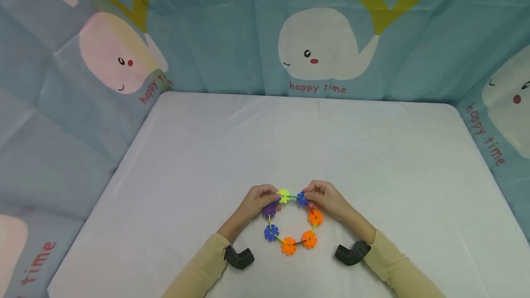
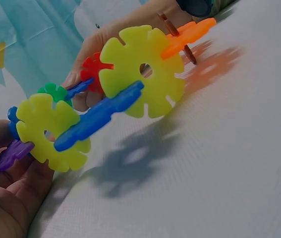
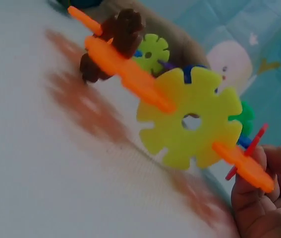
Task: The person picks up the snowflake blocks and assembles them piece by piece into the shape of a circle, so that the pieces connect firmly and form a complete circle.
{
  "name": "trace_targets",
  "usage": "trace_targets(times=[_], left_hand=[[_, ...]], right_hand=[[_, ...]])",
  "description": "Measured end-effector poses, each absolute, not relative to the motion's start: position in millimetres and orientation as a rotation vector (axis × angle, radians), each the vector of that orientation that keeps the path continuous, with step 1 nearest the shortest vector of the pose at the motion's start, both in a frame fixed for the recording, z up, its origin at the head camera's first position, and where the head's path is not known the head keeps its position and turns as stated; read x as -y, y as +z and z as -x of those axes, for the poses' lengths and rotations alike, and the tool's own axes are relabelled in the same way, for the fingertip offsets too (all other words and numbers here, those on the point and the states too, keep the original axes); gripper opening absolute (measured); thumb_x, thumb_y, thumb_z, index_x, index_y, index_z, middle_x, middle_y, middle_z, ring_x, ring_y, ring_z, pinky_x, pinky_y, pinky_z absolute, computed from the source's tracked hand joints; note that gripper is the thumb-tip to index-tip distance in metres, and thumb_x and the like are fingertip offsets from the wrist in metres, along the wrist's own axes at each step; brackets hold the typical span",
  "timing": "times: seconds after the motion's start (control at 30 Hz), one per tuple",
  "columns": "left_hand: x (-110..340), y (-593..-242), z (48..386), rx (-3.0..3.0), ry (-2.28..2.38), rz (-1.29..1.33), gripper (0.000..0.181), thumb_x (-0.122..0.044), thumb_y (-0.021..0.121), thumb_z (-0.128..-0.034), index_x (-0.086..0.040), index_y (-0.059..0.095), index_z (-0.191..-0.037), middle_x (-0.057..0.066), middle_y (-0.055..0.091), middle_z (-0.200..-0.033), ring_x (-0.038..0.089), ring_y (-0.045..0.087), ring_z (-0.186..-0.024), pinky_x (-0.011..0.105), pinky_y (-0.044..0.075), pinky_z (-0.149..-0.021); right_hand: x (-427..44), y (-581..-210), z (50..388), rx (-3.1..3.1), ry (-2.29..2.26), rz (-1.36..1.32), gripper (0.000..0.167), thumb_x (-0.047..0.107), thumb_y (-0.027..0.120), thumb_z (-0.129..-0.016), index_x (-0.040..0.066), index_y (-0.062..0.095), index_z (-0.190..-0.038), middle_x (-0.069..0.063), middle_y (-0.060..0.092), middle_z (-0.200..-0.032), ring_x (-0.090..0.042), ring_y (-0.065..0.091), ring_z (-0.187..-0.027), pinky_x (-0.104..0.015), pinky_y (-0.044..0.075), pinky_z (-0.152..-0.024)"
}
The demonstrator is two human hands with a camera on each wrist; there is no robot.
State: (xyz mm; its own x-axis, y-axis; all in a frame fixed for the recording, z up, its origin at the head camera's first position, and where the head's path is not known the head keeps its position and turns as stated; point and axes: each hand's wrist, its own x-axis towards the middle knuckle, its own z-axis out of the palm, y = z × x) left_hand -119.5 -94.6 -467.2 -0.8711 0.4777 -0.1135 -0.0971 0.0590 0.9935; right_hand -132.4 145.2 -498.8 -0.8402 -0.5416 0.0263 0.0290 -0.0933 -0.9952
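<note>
A closed ring of notched, flower-shaped plastic snowflake discs [image 1: 288,245] is held tilted above the white table. Its flat-facing discs are orange, blue, purple and yellow-green, with others edge-on between them. At the ring's far left, my left hand [image 1: 260,199] pinches it near the purple disc [image 1: 269,210] and the yellow-green disc [image 1: 283,196]. My right hand [image 1: 329,200] pinches the blue disc [image 1: 302,198] at the far right. In the right wrist view, a red disc [image 3: 248,151] and an orange disc [image 3: 252,171] are beside its fingers. The fingers partly hide the far discs.
The white tabletop [image 1: 248,146] spreads around the hands. A blue curtain [image 1: 232,26] printed with whales hangs along its back and sides. Black devices are worn on the left wrist [image 1: 239,259] and right wrist [image 1: 353,253]. Disc shadows fall on the cloth below.
</note>
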Motion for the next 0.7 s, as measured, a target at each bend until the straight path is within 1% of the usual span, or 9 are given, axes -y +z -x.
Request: trace_targets(times=[0.13, 0.23, 0.37, 0.5, 0.6, 0.7], left_hand=[[93.1, -467.3, 120.0, -1.935, 1.863, -0.388, 0.018, -0.005, 0.052, -0.0902, 0.012, 0.057, -0.086, 0.028, 0.060, -0.075, 0.014, 0.056, -0.062, 0.022, 0.044, -0.058], [91.9, -466.8, 119.6, -1.941, 1.875, -0.378, 0.018, -0.003, 0.052, -0.0898, 0.013, 0.056, -0.085, 0.028, 0.060, -0.074, 0.015, 0.057, -0.061, 0.021, 0.044, -0.058], [89.7, -466.0, 118.4, -1.946, 1.901, -0.388, 0.017, -0.002, 0.052, -0.0894, 0.014, 0.056, -0.084, 0.028, 0.059, -0.071, 0.016, 0.057, -0.061, 0.021, 0.044, -0.057], [89.6, -470.5, 118.2, -1.953, 1.931, -0.387, 0.017, -0.002, 0.052, -0.0891, 0.014, 0.056, -0.084, 0.026, 0.059, -0.069, 0.016, 0.057, -0.059, 0.021, 0.044, -0.057], [90.5, -480.7, 120.6, -1.939, 1.952, -0.330, 0.019, -0.007, 0.053, -0.0900, 0.012, 0.056, -0.086, 0.023, 0.060, -0.069, 0.016, 0.056, -0.060, 0.022, 0.044, -0.057], [90.9, -490.8, 123.9, -1.880, 1.984, -0.247, 0.026, -0.017, 0.052, -0.0919, 0.008, 0.057, -0.096, 0.020, 0.061, -0.078, 0.016, 0.057, -0.066, 0.024, 0.045, -0.062]], right_hand=[[-146.5, -497.2, 133.5, -1.797, -1.983, 0.567, 0.013, -0.004, 0.048, -0.089, -0.017, 0.051, -0.092, 0.001, 0.055, -0.067, -0.006, 0.049, -0.055, -0.016, 0.041, -0.051], [-145.7, -496.1, 133.7, -1.783, -1.999, 0.583, 0.014, -0.005, 0.047, -0.090, -0.018, 0.050, -0.093, 0.001, 0.053, -0.067, -0.007, 0.046, -0.055, -0.017, 0.039, -0.050], [-143.9, -495.1, 133.1, -1.807, -2.004, 0.585, 0.012, -0.006, 0.048, -0.088, -0.017, 0.051, -0.091, 0.002, 0.050, -0.063, -0.006, 0.041, -0.050, -0.016, 0.034, -0.046], [-141.7, -495.1, 133.4, -1.872, -1.979, 0.582, 0.011, -0.004, 0.051, -0.087, -0.015, 0.052, -0.089, 0.002, 0.050, -0.061, -0.005, 0.040, -0.049, -0.016, 0.033, -0.044], [-140.5, -496.0, 133.6, -1.922, -1.970, 0.560, 0.011, -0.002, 0.052, -0.088, -0.013, 0.053, -0.090, 0.002, 0.051, -0.063, -0.005, 0.042, -0.050, -0.017, 0.035, -0.046], [-141.3, -497.1, 134.3, -1.865, -2.036, 0.469, 0.010, -0.001, 0.050, -0.089, -0.010, 0.054, -0.091, 0.001, 0.053, -0.066, -0.007, 0.044, -0.054, -0.017, 0.038, -0.049]])
